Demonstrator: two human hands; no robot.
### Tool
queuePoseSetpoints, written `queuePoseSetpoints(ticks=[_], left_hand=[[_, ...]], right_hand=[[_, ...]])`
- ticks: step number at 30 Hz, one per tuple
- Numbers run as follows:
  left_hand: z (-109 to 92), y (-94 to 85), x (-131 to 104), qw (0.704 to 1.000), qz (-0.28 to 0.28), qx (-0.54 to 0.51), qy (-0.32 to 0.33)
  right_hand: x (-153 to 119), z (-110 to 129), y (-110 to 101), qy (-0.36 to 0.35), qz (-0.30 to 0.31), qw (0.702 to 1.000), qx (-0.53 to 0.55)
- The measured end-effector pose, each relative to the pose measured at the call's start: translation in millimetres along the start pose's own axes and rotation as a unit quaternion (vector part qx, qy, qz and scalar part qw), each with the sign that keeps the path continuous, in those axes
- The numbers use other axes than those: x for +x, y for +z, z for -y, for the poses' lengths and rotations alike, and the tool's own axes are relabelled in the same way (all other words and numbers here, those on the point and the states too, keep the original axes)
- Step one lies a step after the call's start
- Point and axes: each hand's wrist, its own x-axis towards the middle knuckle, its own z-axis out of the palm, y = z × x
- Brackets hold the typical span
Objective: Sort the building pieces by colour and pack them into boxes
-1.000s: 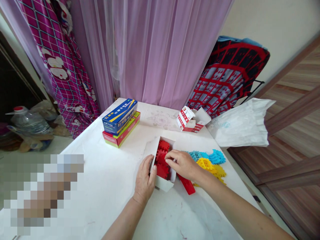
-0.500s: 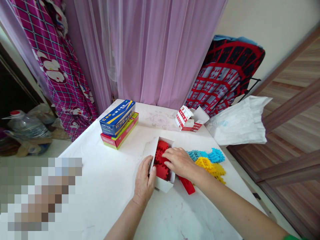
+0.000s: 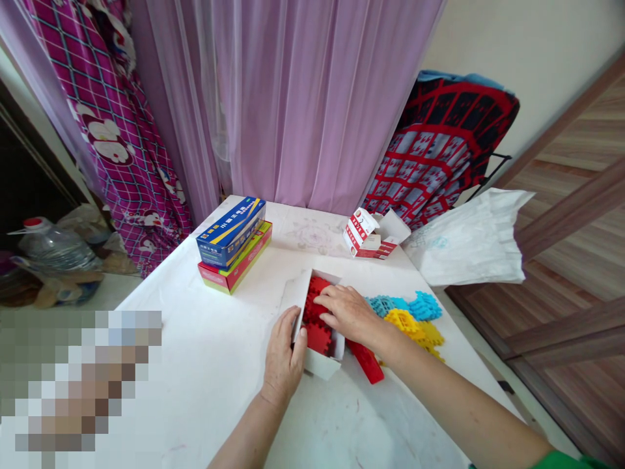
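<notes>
An open white cardboard box stands on the table, with red toothed plastic building blocks packed inside. My left hand grips the box's near left side, thumb at the rim and fingers along the outer wall. Over the right rim reaches my right hand, its bent fingers closed on red blocks in the box; the fingertips are partly hidden. A long red piece lies just right of the box under my right wrist. Yellow toothed blocks and light blue toothed blocks lie beyond my right forearm.
A blue carton is stacked on a red and green carton at the back left. An opened red and white carton stands at the back right. A white bag hangs past the right table edge. The table has a white covering.
The view has shifted very slightly. Both hands keep nearly the same places at the box, with my right fingers still at the red blocks.
</notes>
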Motion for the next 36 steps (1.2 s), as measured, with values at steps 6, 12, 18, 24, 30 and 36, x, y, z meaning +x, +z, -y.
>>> queuePoseSetpoints(ticks=[6, 12, 18, 24, 30, 36], left_hand=[[-3, -1.3, 0, 1.000, 0.000, 0.008, 0.001], [-3, -4.9, 1, 0.999, -0.009, 0.031, 0.022], [-8, -14.7, 3, 0.993, -0.054, 0.097, 0.040], [-9, -28.4, 6, 0.978, -0.188, 0.052, -0.071], [-20, -30.9, -22, 0.901, -0.078, -0.276, -0.325], [-30, -46.2, 6, 0.878, -0.039, -0.331, -0.343]], right_hand=[[-18, -26, -1, 0.065, -0.115, 0.988, 0.081], [-42, -32, 27, 0.227, -0.175, 0.927, 0.244], [-44, -22, 40, 0.267, -0.211, 0.899, 0.276], [-51, -10, 44, 0.294, -0.156, 0.890, 0.310], [-49, 22, 53, 0.285, -0.141, 0.888, 0.330], [-35, 56, 53, 0.274, -0.137, 0.898, 0.315]])
